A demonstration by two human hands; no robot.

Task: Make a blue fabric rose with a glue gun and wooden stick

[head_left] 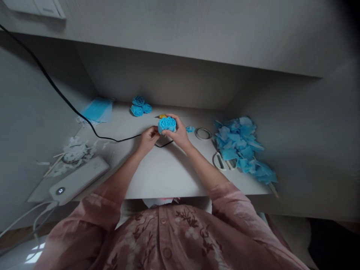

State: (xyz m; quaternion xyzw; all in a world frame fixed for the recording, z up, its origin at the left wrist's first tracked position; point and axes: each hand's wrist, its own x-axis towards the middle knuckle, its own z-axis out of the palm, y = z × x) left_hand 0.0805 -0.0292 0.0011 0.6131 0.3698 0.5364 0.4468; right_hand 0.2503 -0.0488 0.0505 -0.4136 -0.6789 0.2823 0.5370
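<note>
A ruffled blue flower, seemingly of thin fabric or paper, is held up above the desk in my right hand, its thumb at the front and its fingers behind. My left hand is close against the flower's lower left side with its fingers drawn together. Whatever sits between those fingertips is hidden. Just behind the flower, a yellow tool with a dark pointed tip shows partly. To the right of my right hand lies a small blue scrap, beside a grey tape roll.
Finished-looking blue flowers sit at the back. Blue pieces pile up at right beside white-handled scissors. Left are blue sheets, white scraps and a power bank. A black cable crosses the desk; a shelf overhangs.
</note>
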